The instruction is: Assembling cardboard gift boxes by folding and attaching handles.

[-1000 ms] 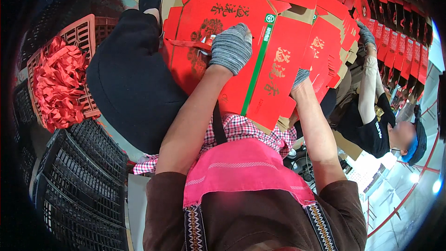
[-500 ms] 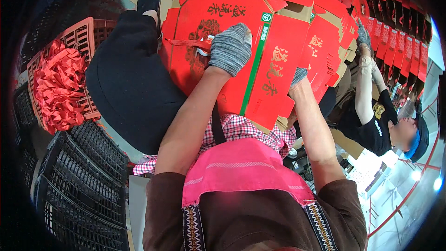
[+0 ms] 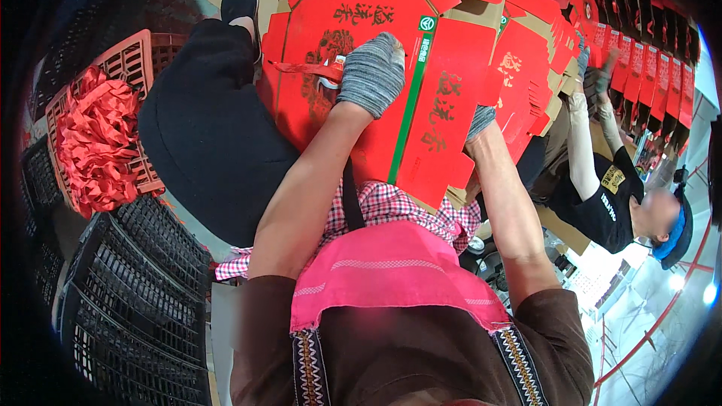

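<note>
A flat red carton (image 3: 353, 120) with gold lettering and a green stripe lies across my lap. My left hand (image 3: 374, 75), in a grey striped glove, is closed in a fist over its printed face. From that fist a red ribbon (image 3: 301, 69) runs left across the carton, with a small white piece (image 3: 329, 83) beside the knuckles. At the carton's right side is my right hand (image 3: 481, 122), also gloved; its fingers are hidden behind the cardboard. More flattened red cartons (image 3: 515, 68) lie stacked just right of it.
An orange crate (image 3: 147, 68) at the left holds a heap of red ribbons (image 3: 98, 143). Black plastic crates (image 3: 135, 308) stand below it. On the right, a co-worker in a black shirt (image 3: 602, 195) reaches toward rows of red boxes (image 3: 639, 79).
My left hand has shifted very slightly up and left, still closed on the ribbon. The co-worker's second hand has risen toward the boxes.
</note>
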Demonstrator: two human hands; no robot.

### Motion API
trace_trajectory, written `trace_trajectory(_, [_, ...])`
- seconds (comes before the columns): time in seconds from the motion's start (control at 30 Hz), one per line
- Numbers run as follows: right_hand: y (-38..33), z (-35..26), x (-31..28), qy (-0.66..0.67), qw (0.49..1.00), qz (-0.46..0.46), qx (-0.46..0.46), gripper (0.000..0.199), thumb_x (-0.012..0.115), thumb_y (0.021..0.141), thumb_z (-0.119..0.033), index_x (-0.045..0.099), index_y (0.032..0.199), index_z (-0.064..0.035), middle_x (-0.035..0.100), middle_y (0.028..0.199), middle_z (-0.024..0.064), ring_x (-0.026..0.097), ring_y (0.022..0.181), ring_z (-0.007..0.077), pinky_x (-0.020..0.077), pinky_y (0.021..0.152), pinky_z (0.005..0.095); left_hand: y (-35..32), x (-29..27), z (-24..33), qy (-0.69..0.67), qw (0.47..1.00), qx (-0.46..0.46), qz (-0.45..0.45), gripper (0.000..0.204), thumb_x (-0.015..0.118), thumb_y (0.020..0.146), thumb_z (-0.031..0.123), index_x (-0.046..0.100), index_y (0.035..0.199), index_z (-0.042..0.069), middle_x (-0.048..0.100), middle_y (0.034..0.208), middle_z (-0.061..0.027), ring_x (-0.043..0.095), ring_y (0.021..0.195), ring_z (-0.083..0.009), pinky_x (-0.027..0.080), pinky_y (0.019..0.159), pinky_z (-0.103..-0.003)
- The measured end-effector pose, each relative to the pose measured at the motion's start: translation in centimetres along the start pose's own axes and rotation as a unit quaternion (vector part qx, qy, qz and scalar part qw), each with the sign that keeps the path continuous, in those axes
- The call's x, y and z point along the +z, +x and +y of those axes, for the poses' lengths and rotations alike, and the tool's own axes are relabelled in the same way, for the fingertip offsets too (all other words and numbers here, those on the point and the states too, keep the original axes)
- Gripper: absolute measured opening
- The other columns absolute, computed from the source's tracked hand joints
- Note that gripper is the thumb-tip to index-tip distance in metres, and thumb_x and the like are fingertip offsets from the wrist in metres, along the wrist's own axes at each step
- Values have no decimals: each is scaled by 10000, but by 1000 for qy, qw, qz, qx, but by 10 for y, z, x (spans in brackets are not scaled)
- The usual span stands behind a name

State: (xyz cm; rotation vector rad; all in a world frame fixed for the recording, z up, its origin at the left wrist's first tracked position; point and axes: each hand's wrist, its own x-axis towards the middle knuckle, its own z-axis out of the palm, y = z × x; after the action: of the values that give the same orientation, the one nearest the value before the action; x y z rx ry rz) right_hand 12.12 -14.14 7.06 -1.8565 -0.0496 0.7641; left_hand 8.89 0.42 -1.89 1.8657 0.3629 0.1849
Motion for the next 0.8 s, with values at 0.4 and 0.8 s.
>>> trace_trajectory(0.4, [-1, -1, 2, 43, 999, 7, 14, 364, 350, 900, -301, 450, 1141, -47, 536, 1100, 117, 521, 991, 253, 420, 846, 391, -5, 8, -2, 26, 999, 31, 16, 68, 514, 780, 80, 529, 777, 14, 576, 722, -177, 574, 699, -329, 458, 619, -377])
trace_trajectory(0.8, [10, 6, -1, 91, 995, 11, 40, 356, 350, 901, -292, 452, 1140, -47, 539, 1095, 116, 526, 983, 251, 427, 838, 387, 10, -21, 13, 158, 981, -13, -112, 190, 465, 808, 200, 538, 828, 26, 577, 727, -185, 569, 708, -339, 445, 633, -420])
